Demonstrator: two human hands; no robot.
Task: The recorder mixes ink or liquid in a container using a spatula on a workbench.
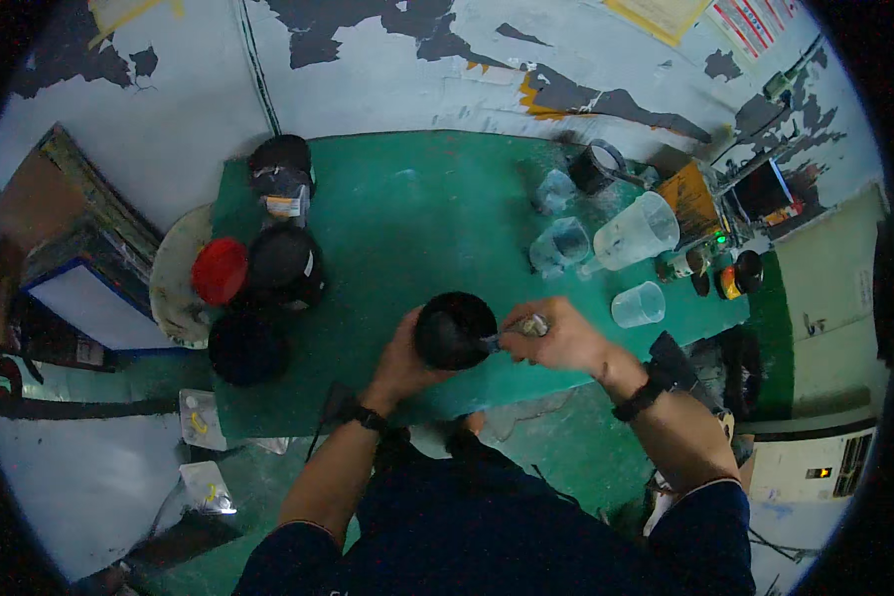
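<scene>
My left hand (404, 360) is wrapped round the side of a round black container (454, 301), which stands near the table's front edge with its open mouth upward. Closed fingers of my right hand (564, 343) grip the handle of a small tool with a narrow, metal-looking blade (493, 343). That blade reaches over the container's right rim. Its tip is lost in the dark inside, so I cannot make out the tool's exact kind or the contents.
Left on the green table (397, 228) are black jars (286, 266) and a red lid-like round piece (219, 271). Clear plastic cups (638, 233), a black pot (596, 167) and a dark jar with an orange label (741, 275) stand right. Binders (99, 278) are beyond the left edge.
</scene>
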